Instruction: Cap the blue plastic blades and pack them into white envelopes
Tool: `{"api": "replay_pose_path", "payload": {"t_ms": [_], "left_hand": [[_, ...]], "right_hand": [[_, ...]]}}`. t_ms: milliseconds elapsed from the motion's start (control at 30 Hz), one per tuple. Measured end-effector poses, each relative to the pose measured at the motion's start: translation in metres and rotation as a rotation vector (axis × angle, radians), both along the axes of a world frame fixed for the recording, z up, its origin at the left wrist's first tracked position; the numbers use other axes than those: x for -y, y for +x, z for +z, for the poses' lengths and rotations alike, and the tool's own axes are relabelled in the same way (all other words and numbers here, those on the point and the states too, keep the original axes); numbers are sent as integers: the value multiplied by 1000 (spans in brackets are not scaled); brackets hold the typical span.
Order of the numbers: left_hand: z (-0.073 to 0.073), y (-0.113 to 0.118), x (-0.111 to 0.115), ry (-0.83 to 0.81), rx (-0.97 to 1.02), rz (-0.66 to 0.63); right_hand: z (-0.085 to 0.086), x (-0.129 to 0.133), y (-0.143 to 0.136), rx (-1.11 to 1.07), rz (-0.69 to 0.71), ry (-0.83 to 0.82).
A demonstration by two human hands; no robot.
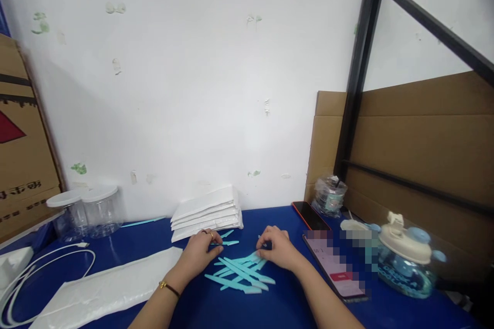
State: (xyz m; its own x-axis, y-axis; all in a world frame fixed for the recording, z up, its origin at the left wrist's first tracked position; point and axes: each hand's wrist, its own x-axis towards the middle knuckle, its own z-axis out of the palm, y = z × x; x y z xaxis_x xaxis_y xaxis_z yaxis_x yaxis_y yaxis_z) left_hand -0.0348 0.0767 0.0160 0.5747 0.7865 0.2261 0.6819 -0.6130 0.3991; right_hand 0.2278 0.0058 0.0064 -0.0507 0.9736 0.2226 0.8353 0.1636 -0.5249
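A loose, criss-crossed pile of turquoise eyebrow razors (pixel 241 275) lies on the blue table between my hands. My left hand (pixel 203 248), wearing a ring and a bracelet, curls at the pile's far left side. Its fingers close around the end of a turquoise razor (pixel 230 242) that points right; another slants just behind it. At the pile's far right edge, my right hand (pixel 278 248) has thumb and fingers bent together on razors there. The exact contact under the right fingertips is partly hidden.
White padded mailers (pixel 208 211) are stacked by the wall, and one mailer (pixel 116 282) lies at left. Clear jars (pixel 102 211) and a white cable (pixel 92 262) are further left. Two phones (pixel 312 216) (pixel 335 270) and a water bottle (pixel 405 257) occupy the right.
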Motion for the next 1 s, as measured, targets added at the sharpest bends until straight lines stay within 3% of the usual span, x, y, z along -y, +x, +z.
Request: {"api": "replay_pose_path", "payload": {"t_ms": [133, 333, 467, 633, 733, 833, 1000], "left_hand": [[-1, 19, 15, -30, -30, -73], [2, 29, 19, -1, -98, -85], [7, 18, 9, 165, -108, 12], [6, -4, -7, 158, -155, 162], [5, -4, -5, 122, -108, 165], [6, 6, 5, 59, -71, 54], [4, 20, 20, -24, -152, -54]], "right_hand": [[-1, 3, -8, -23, 82, -50], [2, 2, -9, -104, 70, 12], [2, -4, 4, -98, -53, 63], [0, -9, 20, -72, -222, 63], [0, -6, 13, -40, -128, 66], [0, -2, -2, 31, 8, 25], [-3, -1, -14, 92, 77, -16]]}}
